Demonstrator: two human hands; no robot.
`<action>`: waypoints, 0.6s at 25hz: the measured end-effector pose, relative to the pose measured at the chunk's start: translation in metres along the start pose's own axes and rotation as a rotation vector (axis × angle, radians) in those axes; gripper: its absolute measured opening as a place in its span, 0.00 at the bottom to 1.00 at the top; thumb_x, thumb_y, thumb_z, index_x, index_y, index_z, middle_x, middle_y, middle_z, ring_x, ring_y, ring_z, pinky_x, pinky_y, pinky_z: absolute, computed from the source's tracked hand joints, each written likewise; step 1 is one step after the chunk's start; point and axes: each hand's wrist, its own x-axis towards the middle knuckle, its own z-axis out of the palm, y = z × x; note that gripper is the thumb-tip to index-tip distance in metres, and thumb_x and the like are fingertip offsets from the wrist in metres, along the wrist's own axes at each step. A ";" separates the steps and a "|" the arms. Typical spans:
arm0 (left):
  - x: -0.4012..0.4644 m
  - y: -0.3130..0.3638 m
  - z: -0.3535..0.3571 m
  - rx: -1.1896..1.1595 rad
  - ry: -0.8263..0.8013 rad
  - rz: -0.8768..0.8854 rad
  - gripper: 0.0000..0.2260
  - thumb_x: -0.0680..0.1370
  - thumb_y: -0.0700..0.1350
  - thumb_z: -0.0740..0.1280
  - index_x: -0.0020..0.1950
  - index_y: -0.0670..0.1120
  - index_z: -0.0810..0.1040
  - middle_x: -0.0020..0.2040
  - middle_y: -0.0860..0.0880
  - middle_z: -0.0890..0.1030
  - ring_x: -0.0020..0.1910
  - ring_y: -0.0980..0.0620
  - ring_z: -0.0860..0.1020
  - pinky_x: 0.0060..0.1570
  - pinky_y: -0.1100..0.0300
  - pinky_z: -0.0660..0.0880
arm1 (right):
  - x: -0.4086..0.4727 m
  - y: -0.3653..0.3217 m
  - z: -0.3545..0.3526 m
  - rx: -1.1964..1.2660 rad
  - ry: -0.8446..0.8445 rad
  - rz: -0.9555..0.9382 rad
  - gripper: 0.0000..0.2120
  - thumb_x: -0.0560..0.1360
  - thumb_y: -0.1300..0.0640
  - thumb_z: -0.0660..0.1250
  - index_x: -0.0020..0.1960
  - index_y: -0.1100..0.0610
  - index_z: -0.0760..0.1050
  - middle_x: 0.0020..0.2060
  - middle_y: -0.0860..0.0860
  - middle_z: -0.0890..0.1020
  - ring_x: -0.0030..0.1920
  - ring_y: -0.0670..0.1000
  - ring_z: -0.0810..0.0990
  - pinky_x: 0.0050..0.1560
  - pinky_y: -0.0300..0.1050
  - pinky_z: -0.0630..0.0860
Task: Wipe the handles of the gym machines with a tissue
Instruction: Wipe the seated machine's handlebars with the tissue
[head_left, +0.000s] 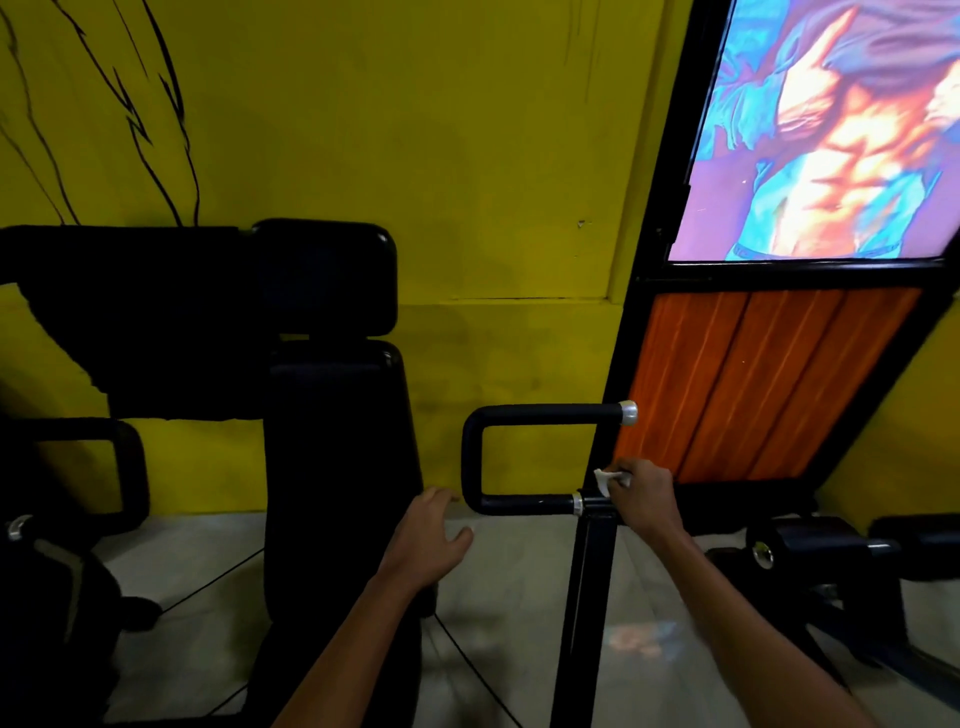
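my right hand (641, 493) fingers pinch tissue (605, 479) at inner end of u-shaped handle (524, 503). left hand (434, 540) spread, touching nothing. best: wrap tissue round lower bar, slide along whole bend.

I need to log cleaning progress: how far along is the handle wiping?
Done: cannot tell. In hand: right hand presses the tissue where the U-shaped handle meets its post; left hand hovers open nearby. Left: the far handle beyond the seat.
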 end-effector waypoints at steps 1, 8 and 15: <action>-0.002 -0.005 -0.006 0.000 -0.007 0.015 0.21 0.76 0.52 0.66 0.66 0.45 0.71 0.62 0.48 0.72 0.64 0.51 0.70 0.61 0.62 0.67 | -0.006 -0.011 0.010 0.014 0.007 -0.004 0.06 0.72 0.69 0.65 0.46 0.65 0.80 0.39 0.58 0.82 0.36 0.51 0.78 0.34 0.43 0.74; -0.007 -0.024 -0.015 -0.003 -0.015 0.085 0.21 0.77 0.52 0.65 0.66 0.44 0.70 0.63 0.48 0.71 0.64 0.51 0.70 0.60 0.64 0.65 | -0.023 -0.056 0.033 0.045 0.039 -0.073 0.05 0.72 0.67 0.66 0.42 0.64 0.80 0.35 0.57 0.82 0.34 0.53 0.79 0.34 0.48 0.74; 0.013 -0.022 0.006 -0.004 -0.007 0.093 0.21 0.77 0.51 0.65 0.68 0.45 0.69 0.63 0.49 0.70 0.64 0.52 0.69 0.62 0.64 0.65 | 0.017 -0.043 0.027 0.049 0.037 -0.065 0.04 0.73 0.67 0.66 0.43 0.65 0.80 0.36 0.59 0.82 0.33 0.52 0.78 0.31 0.43 0.72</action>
